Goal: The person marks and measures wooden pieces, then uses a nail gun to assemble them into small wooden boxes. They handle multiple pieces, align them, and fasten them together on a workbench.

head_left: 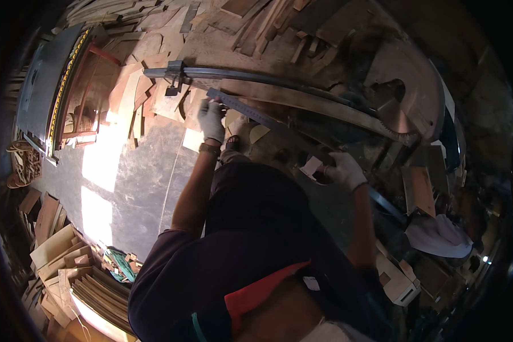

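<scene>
My left hand [212,121], in a whitish work glove, has its fingers closed on the upper left end of a long grey metal strip [248,110] with ruler-like marks along it. The strip slants down to the right, past my body. At its darker part, my gloved right hand [347,171] is closed around a small dark piece with a pale pinkish face [312,166]. Shadow hides what kind of piece it is. Beyond the strip runs a long dark metal bar [251,76] with a clamp-like bracket [174,74] at its left end.
To the right stands a big round disc [410,85] with a toothed-looking lower edge. A machine table [50,85] with a yellow-marked edge is at far left. Wood offcuts [256,23] cover the back; stacked boards [100,296] lie lower left. A pale cloth [439,236] hangs lower right.
</scene>
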Demonstrator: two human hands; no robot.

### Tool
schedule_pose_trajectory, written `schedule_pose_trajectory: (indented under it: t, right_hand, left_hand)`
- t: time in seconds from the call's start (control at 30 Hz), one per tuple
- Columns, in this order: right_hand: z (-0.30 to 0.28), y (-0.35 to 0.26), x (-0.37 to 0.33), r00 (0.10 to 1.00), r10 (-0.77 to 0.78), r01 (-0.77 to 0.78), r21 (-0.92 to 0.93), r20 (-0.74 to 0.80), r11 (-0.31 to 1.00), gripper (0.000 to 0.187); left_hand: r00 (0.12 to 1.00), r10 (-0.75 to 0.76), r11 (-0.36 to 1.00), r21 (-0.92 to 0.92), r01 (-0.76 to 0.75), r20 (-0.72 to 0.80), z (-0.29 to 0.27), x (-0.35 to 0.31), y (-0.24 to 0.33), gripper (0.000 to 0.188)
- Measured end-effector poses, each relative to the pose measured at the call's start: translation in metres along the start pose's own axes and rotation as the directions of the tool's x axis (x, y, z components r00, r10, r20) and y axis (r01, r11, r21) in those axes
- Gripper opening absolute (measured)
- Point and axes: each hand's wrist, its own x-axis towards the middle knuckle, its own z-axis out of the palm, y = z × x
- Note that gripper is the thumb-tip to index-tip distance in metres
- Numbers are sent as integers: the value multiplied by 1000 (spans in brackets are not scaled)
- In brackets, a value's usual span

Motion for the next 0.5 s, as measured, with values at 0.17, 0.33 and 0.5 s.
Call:
schedule_pose_trajectory:
  t: [0.17,0.33,0.5]
  right_hand:
    - [-22,35,68,984,-53,2,-283,-172,959,46]
    - [-24,78,117,789,-170,-29,-313,-590,949,48]
    - [-12,63,106,704,-367,212,-314,-608,926,43]
  left_hand:
    - [981,179,973,164,-164,-77,-25,41,-14,30]
    - [923,354,878,395,-272,-151,5,66,-35,27]
    - [909,396,825,484,-290,-131,-24,105,-83,40]
